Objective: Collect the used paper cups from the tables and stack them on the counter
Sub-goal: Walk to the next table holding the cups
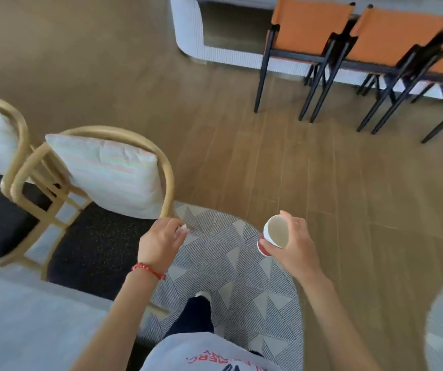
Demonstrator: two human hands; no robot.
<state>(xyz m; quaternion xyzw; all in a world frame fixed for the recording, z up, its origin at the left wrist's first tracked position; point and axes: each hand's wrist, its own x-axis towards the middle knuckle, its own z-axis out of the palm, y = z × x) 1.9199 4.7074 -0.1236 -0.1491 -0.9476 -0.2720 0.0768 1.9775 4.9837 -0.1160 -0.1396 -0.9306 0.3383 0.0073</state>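
Evidently mid-carry: the right hand grips nested paper cups by their side; the left hand pinches something small and white.

2 rattan chairs with cushions, patterned rug, orange chairs

The cup in my right hand is red outside and cream inside. A red bead bracelet circles my left wrist. The rug has grey and white striped triangles. The floor is tan wood planks. One chair is orange with black legs; a pillow shows pale pastel stripes.
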